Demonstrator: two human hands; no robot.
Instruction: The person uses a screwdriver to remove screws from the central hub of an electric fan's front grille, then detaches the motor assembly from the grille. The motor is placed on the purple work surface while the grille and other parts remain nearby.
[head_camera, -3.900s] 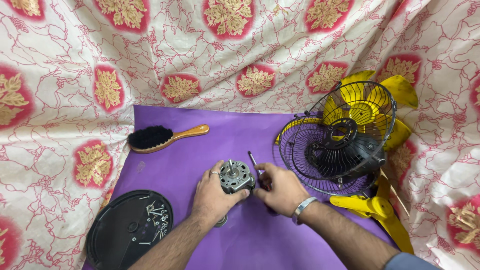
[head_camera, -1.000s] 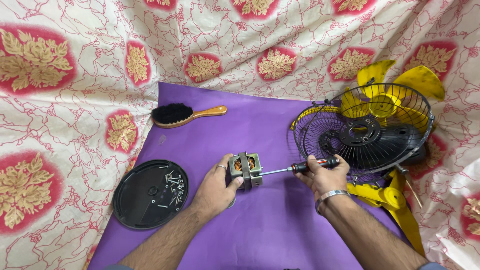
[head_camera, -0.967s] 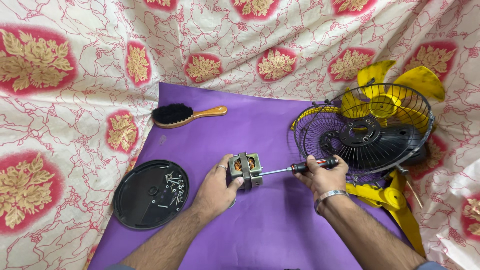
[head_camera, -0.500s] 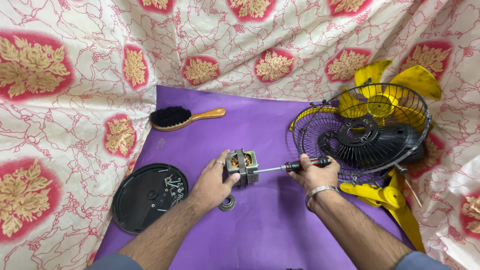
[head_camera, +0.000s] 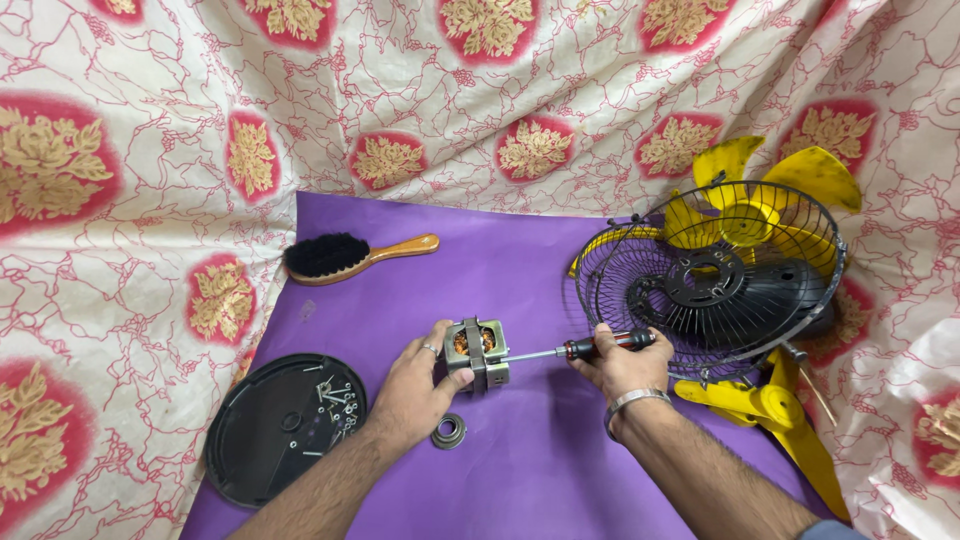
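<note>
My left hand (head_camera: 412, 388) grips a small grey electric motor (head_camera: 476, 352) turned on its side on the purple mat (head_camera: 520, 460), its copper windings showing. My right hand (head_camera: 622, 365) holds a screwdriver (head_camera: 590, 348) with a black and red handle. The metal shaft lies level and its tip meets the motor's right side. A small round metal part (head_camera: 449, 431) lies on the mat just below the motor, close to my left wrist.
A black round cover (head_camera: 262, 440) holding several loose screws (head_camera: 335, 405) lies at the lower left. A wooden brush with black bristles (head_camera: 350, 256) rests at the back. A black wire fan guard (head_camera: 710, 285) with yellow fan parts (head_camera: 775, 415) stands right. Patterned cloth (head_camera: 130, 200) surrounds the mat.
The motor, once upright with its shaft up, now lies on its side. My right hand took up the screwdriver and set its tip against the motor. The round metal part came into view.
</note>
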